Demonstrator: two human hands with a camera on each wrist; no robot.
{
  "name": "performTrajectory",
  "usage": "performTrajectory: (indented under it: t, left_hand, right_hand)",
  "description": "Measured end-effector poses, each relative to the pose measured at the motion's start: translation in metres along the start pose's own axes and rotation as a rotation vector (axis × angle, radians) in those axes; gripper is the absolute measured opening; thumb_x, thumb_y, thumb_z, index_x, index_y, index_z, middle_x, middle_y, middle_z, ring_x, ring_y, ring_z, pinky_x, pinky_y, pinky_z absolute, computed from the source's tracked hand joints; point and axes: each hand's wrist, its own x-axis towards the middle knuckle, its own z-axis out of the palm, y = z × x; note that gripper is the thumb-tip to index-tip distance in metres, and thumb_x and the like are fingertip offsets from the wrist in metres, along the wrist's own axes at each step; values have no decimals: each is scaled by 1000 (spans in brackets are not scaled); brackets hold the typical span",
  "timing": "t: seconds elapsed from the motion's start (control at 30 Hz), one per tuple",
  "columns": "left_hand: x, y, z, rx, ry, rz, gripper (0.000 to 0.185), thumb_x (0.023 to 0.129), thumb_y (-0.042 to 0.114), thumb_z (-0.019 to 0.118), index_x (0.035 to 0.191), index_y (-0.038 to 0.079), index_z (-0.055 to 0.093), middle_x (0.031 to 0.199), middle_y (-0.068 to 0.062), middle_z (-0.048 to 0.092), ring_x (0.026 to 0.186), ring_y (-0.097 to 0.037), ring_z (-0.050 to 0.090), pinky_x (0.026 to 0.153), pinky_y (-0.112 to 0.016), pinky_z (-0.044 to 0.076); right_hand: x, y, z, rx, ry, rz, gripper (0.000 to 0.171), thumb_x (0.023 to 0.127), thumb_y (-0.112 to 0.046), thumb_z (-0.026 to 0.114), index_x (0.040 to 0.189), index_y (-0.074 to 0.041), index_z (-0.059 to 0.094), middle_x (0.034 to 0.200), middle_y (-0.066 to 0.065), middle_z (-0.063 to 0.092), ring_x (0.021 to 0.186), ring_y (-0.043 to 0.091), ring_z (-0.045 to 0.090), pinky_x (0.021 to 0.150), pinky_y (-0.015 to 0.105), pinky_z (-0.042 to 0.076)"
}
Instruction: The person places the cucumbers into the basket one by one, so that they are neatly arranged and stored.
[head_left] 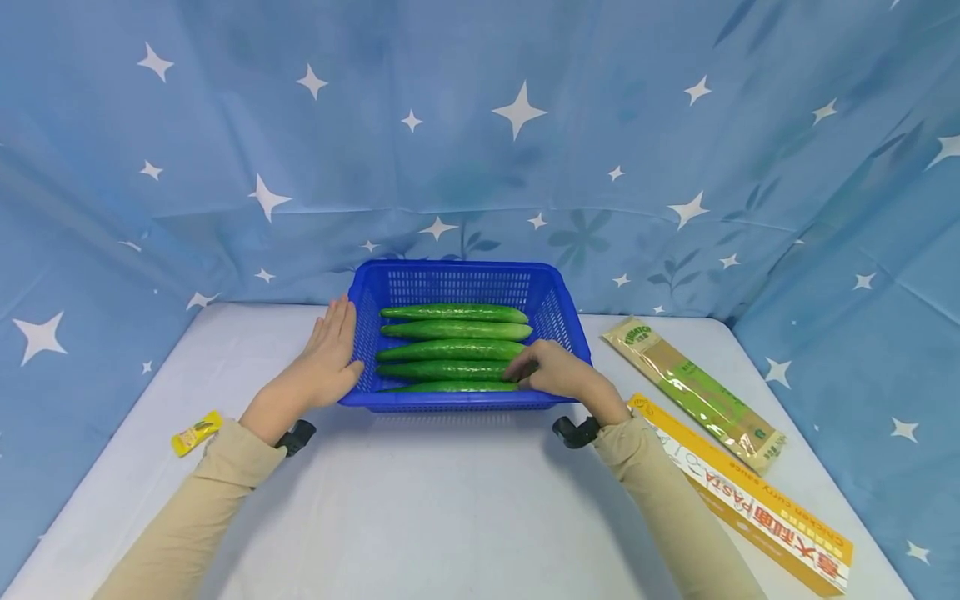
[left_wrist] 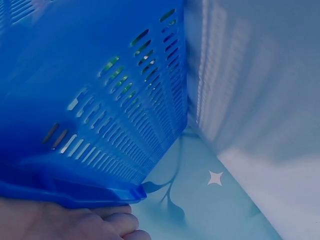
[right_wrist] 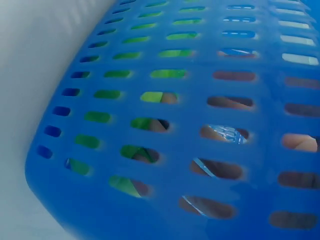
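Note:
Several long green cucumbers (head_left: pixel 450 330) lie side by side in a blue plastic basket (head_left: pixel 555 308) at the middle of the table. My left hand (head_left: pixel 322 367) rests against the basket's left rim, its fingers straight; the left wrist view shows the fingers (left_wrist: pixel 120 225) under the rim. My right hand (head_left: pixel 555 368) reaches over the basket's front right corner, fingers curled at the right end of the front cucumbers, seeming to pinch one. Through the slots in the right wrist view, parts of that hand show beside a green cucumber (right_wrist: pixel 95 117); its exact hold is partly hidden.
At the right lie a green-and-tan noodle packet (head_left: pixel 697 392) and a long orange pasta box (head_left: pixel 750 500). A small yellow packet (head_left: pixel 197 432) is on the left of the white table (head_left: pixel 442 508). A blue starry curtain (head_left: pixel 465 167) hangs behind the basket.

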Motion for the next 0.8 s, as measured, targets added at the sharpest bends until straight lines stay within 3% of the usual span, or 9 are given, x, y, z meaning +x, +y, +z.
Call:
performTrajectory:
  t: [0.27, 0.5, 0.63, 0.8]
  left_hand:
    - [3, -1, -2, -28, -2, 9, 80, 100, 13, 43, 151, -12, -12, 158, -25, -24, 146, -39, -22, 118, -58, -7]
    - [4, -1, -10, -12, -39, 19, 79, 102, 17, 43, 151, -13, -10, 158, -29, -21, 146, -41, -21, 118, -58, -7]
    - [5, -1, -18, 22, -66, 21, 76, 105, 23, 41, 151, -14, -6, 159, -32, -15, 147, -44, -16, 118, -59, -5]
    - [2, -1, -30, 43, -54, 17, 71, 106, 26, 37, 153, -13, 0, 159, -34, -11, 146, -48, -13, 117, -61, -5]
  right_hand:
    - [3, -1, -3, -62, 45, -76, 18, 93, -13, 68, 106, -3, 77, 100, 4, 74, 91, 17, 69, 78, 37, 56]
    - [-4, -17, -20, -97, 119, -116, 21, 94, -14, 68, 109, -1, 75, 103, 5, 74, 93, 20, 69, 82, 40, 56]
    - [-13, -29, -38, -126, 230, -151, 21, 93, -10, 68, 111, 0, 74, 103, 9, 73, 94, 25, 68, 84, 44, 56]
    - [-22, -35, -56, -232, 464, -238, 29, 93, -10, 68, 121, 1, 69, 115, 18, 69, 105, 34, 65, 89, 51, 53]
